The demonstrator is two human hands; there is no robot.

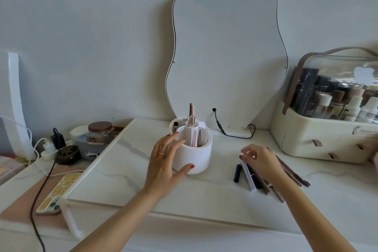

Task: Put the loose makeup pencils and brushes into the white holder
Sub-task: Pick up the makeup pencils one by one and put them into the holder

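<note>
The round white holder (197,154) stands in the middle of the marble board, with dividers inside and a few pencils and a clear-capped tube upright in it. My left hand (165,159) is wrapped around its left side, thumb on the front wall. To the right, several loose pencils and brushes (252,176) lie in a heap on the board: a black tube, a white stick, dark and brown pencils. My right hand (258,159) rests on top of that heap with its fingers curled down onto the top ends; whether it grips one I cannot tell.
A wavy mirror (225,53) leans on the wall behind the holder, with a black cable (222,129) at its base. At the right stands a cream organiser box (319,135) full of bottles. Left of the board lie a phone (58,192), chargers and a jar (100,132).
</note>
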